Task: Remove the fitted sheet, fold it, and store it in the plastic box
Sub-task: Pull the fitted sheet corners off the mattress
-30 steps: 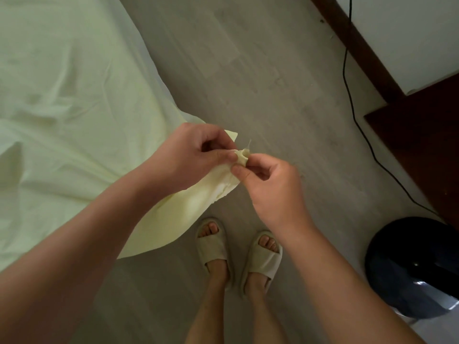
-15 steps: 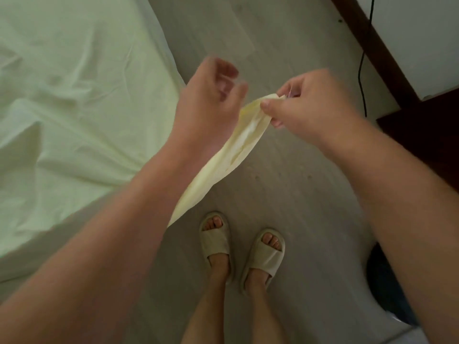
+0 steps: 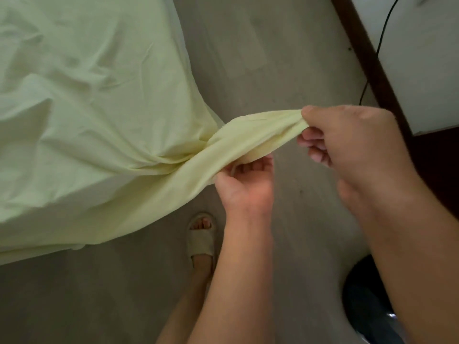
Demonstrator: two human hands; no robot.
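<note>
**Sheet corner pulled taut off the bed, both hands gripping it**

The pale yellow-green cotton fitted sheet [image 3: 99, 120] lies creased on the bed [image 3: 185, 53], one corner stretched over the grey floor [image 3: 248, 70]. The right hand [image 3: 352, 145] pinches its tip and the left hand [image 3: 246, 187] curls round the band. A hard tug could break the pinch or drop fabric underfoot. A black cable [image 3: 375, 55] and a dark round object [image 3: 367, 301] lie nearby. No plastic box is in view.

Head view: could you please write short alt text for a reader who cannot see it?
A person's right hand pinches the end of a pale green fitted sheet, stretched in a strip away from the rest, which lies rumpled at left, while the left hand grips it from beneath. One slipper shows on the grey floor.
</note>
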